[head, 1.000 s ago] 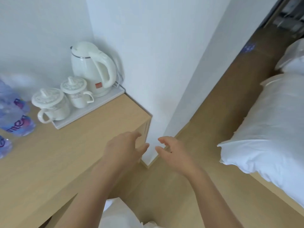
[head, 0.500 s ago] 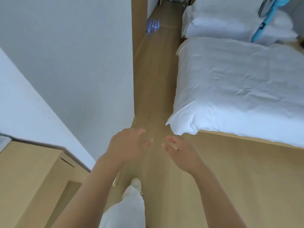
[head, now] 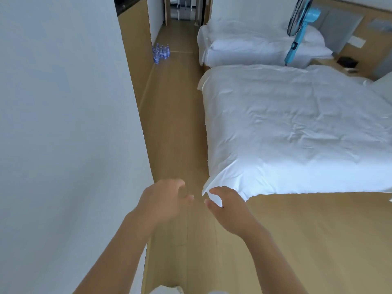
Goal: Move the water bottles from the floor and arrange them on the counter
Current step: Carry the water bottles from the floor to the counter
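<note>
Bottles (head: 160,53): clear plastic, blue caps and blue labels, upright in a tight cluster on the wooden floor (head: 176,128), far down the corridor, just beside the left wall (head: 63,124). Exact count impossible to tell at this distance; roughly 8 visible. 2 beds to the right, both in white linen: near bed (head: 297,128) along the corridor, far bed (head: 254,45) beyond it. 1 blue standing fan (head: 297,35) between them on the far right. 2 bare hands stretched forward low in view, well apart from the bottles. Left hand (head: 163,200) palm inward, fingers loosely curled and apart, holding nothing. Right hand (head: 227,209) facing it, fingers likewise loose and spread, empty, overlapping the near bed's corner.
</note>
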`<action>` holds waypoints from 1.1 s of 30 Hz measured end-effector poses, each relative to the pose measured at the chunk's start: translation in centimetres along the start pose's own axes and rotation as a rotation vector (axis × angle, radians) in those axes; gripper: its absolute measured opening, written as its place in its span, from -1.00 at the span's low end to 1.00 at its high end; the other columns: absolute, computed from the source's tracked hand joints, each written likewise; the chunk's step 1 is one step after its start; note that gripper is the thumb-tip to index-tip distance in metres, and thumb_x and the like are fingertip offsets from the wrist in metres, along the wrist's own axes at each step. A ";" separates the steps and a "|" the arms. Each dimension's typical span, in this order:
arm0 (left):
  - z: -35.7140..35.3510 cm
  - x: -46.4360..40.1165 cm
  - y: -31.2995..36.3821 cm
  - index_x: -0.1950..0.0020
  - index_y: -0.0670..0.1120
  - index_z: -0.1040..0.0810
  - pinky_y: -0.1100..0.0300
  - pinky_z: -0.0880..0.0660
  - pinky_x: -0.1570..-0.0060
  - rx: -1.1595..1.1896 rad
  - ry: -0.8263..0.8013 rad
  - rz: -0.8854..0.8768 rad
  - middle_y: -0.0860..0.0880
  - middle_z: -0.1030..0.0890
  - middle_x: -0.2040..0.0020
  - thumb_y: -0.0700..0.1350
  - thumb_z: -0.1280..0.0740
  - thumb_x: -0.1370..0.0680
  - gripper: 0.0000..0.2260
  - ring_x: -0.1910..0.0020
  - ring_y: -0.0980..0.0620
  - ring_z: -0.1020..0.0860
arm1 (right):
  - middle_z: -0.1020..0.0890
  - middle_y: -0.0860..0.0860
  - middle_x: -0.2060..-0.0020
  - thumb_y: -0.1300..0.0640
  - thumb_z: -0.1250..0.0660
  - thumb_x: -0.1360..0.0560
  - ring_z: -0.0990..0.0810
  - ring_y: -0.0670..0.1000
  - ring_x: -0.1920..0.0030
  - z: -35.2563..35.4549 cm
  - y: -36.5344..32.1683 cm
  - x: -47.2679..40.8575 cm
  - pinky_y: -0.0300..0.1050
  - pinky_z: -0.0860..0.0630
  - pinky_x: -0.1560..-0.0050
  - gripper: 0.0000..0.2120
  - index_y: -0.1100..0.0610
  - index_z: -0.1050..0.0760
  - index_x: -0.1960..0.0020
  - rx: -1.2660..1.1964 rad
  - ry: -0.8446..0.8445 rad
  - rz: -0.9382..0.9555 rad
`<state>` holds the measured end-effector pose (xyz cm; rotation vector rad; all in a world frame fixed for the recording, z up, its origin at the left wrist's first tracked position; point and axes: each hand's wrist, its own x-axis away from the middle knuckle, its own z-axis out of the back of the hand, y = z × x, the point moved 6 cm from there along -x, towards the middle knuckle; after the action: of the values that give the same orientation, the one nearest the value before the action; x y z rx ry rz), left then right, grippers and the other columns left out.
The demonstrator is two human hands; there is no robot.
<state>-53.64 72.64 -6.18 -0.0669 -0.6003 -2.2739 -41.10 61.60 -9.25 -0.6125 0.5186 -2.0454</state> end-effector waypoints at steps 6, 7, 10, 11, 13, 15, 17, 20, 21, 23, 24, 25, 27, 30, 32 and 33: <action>2.3 -6.4 -0.5 -0.38 0.03 -0.36 0.15 -0.40 -0.12 0.020 0.006 0.001 0.09 -0.50 -0.26 0.21 -0.21 -0.53 -0.52 -0.18 0.07 -0.48 | -0.43 -0.07 -0.31 -0.07 -0.18 -0.57 -0.32 -0.08 -0.32 1.4 0.1 -6.6 -0.27 -0.25 -0.14 -0.61 0.03 -0.37 -0.36 -0.010 0.017 0.017; 2.6 -7.7 -0.5 -0.38 0.03 -0.36 0.15 -0.41 -0.12 0.025 0.010 0.005 0.08 -0.50 -0.25 0.21 -0.21 -0.53 -0.52 -0.17 0.07 -0.49 | -0.43 -0.06 -0.31 -0.06 -0.19 -0.57 -0.32 -0.07 -0.33 1.8 0.1 -7.9 -0.27 -0.25 -0.15 -0.61 0.04 -0.37 -0.35 -0.003 0.019 0.025; 3.4 -11.9 -0.6 -0.39 0.04 -0.36 0.15 -0.40 -0.12 0.038 0.021 0.015 0.08 -0.49 -0.28 0.21 -0.21 -0.52 -0.52 -0.20 0.07 -0.48 | -0.49 -0.02 -0.24 -0.04 -0.19 -0.56 -0.37 -0.04 -0.26 3.1 0.3 -12.2 -0.28 -0.26 -0.08 -0.66 0.08 -0.43 -0.27 0.011 0.024 0.052; 3.6 -13.4 -0.6 -0.39 0.04 -0.36 0.16 -0.39 -0.11 0.042 0.021 0.018 0.08 -0.48 -0.30 0.21 -0.21 -0.52 -0.52 -0.22 0.06 -0.47 | -0.50 -0.01 -0.21 -0.04 -0.19 -0.56 -0.39 -0.03 -0.23 3.5 0.4 -13.7 -0.27 -0.27 -0.07 -0.68 0.10 -0.45 -0.24 0.012 0.025 0.060; 4.1 -16.8 -0.5 -0.39 0.04 -0.36 0.17 -0.39 -0.10 0.047 0.020 0.027 0.08 -0.47 -0.32 0.21 -0.22 -0.52 -0.51 -0.22 0.06 -0.47 | -0.50 0.00 -0.20 -0.04 -0.20 -0.56 -0.40 -0.03 -0.21 4.6 0.7 -17.2 -0.24 -0.30 -0.10 -0.68 0.10 -0.45 -0.23 0.017 0.019 0.080; 4.8 -20.5 -0.2 -0.39 0.04 -0.36 0.18 -0.38 -0.06 0.048 0.034 0.036 0.08 -0.46 -0.33 0.21 -0.22 -0.52 -0.52 -0.17 0.06 -0.50 | -0.47 -0.02 -0.26 -0.05 -0.19 -0.57 -0.36 -0.03 -0.27 5.8 1.0 -21.1 -0.24 -0.27 -0.18 -0.63 0.08 -0.41 -0.31 0.023 0.005 0.106; 5.6 -24.4 0.3 -0.39 0.03 -0.36 0.19 -0.37 -0.06 0.048 0.056 0.046 0.08 -0.46 -0.33 0.20 -0.22 -0.53 -0.51 -0.19 0.05 -0.50 | -0.44 -0.03 -0.29 -0.06 -0.18 -0.58 -0.34 -0.05 -0.31 7.5 1.2 -25.0 -0.26 -0.23 -0.21 -0.60 0.07 -0.37 -0.36 0.034 0.002 0.136; 7.0 -30.0 1.4 -0.40 0.02 -0.36 0.18 -0.38 -0.11 0.066 0.065 0.057 0.06 -0.47 -0.32 0.20 -0.22 -0.53 -0.51 -0.26 0.06 -0.46 | -0.43 -0.04 -0.31 -0.07 -0.17 -0.58 -0.34 -0.06 -0.32 10.4 1.9 -30.7 -0.25 -0.23 -0.25 -0.59 0.06 -0.36 -0.37 0.040 0.006 0.159; 7.5 -31.7 1.8 -0.40 0.01 -0.36 0.17 -0.39 -0.13 0.071 0.065 0.062 0.05 -0.48 -0.32 0.20 -0.22 -0.53 -0.51 -0.26 0.06 -0.46 | -0.43 -0.05 -0.32 -0.08 -0.17 -0.58 -0.33 -0.06 -0.33 11.2 2.1 -32.4 -0.24 -0.23 -0.26 -0.58 0.05 -0.36 -0.37 0.046 -0.001 0.164; 8.3 -34.9 2.4 -0.41 0.01 -0.35 0.14 -0.42 -0.16 0.074 0.072 0.078 0.04 -0.49 -0.30 0.20 -0.22 -0.53 -0.51 -0.24 0.06 -0.47 | -0.43 -0.05 -0.33 -0.10 -0.16 -0.58 -0.34 -0.06 -0.33 12.8 2.6 -35.8 -0.24 -0.23 -0.27 -0.58 0.04 -0.35 -0.38 0.082 -0.008 0.178; 8.7 -36.4 2.5 -0.41 0.01 -0.35 0.14 -0.43 -0.16 0.076 0.077 0.088 0.04 -0.50 -0.29 0.19 -0.21 -0.53 -0.51 -0.23 0.06 -0.48 | -0.43 -0.05 -0.33 -0.11 -0.15 -0.58 -0.34 -0.06 -0.33 13.5 2.8 -37.5 -0.24 -0.24 -0.27 -0.58 0.04 -0.35 -0.38 0.100 -0.005 0.184; 9.0 -37.7 2.7 -0.41 0.01 -0.36 0.14 -0.43 -0.14 0.079 0.078 0.097 0.05 -0.50 -0.29 0.19 -0.22 -0.53 -0.51 -0.21 0.06 -0.49 | -0.43 -0.06 -0.33 -0.11 -0.15 -0.58 -0.35 -0.06 -0.32 14.0 3.1 -39.0 -0.23 -0.24 -0.27 -0.58 0.03 -0.36 -0.38 0.111 -0.003 0.188; 9.3 -40.2 2.7 -0.40 0.01 -0.36 0.15 -0.43 -0.12 0.083 0.065 0.113 0.05 -0.51 -0.27 0.20 -0.22 -0.53 -0.51 -0.20 0.06 -0.50 | -0.42 -0.06 -0.34 -0.12 -0.15 -0.57 -0.35 -0.05 -0.33 14.7 3.5 -41.8 -0.21 -0.26 -0.28 -0.57 0.02 -0.36 -0.37 0.115 -0.013 0.185; 9.6 -44.3 2.3 -0.41 0.01 -0.35 0.13 -0.44 -0.14 0.087 0.043 0.129 0.05 -0.52 -0.26 0.20 -0.21 -0.54 -0.51 -0.18 0.06 -0.51 | -0.39 -0.07 -0.36 -0.13 -0.14 -0.57 -0.32 -0.05 -0.36 14.9 4.1 -45.9 -0.17 -0.26 -0.31 -0.57 0.00 -0.34 -0.38 0.107 -0.056 0.166; 10.1 -47.2 1.7 -0.41 0.00 -0.35 0.11 -0.45 -0.15 0.092 0.030 0.136 0.05 -0.51 -0.27 0.20 -0.20 -0.54 -0.50 -0.18 0.06 -0.51 | -0.39 -0.07 -0.36 -0.13 -0.14 -0.58 -0.32 -0.04 -0.36 15.1 4.4 -49.1 -0.15 -0.27 -0.33 -0.57 0.01 -0.34 -0.38 0.108 -0.076 0.158; 10.3 -48.7 1.4 -0.41 0.00 -0.34 0.11 -0.45 -0.15 0.093 0.025 0.138 0.05 -0.51 -0.28 0.20 -0.20 -0.54 -0.50 -0.18 0.06 -0.51 | -0.39 -0.07 -0.36 -0.12 -0.14 -0.58 -0.32 -0.04 -0.36 15.3 4.4 -50.8 -0.14 -0.27 -0.33 -0.58 0.01 -0.34 -0.38 0.110 -0.080 0.156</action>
<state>-19.80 109.19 -7.57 -0.0331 -0.6672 -2.1078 -5.55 101.11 -10.94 -0.5676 0.3923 -1.8811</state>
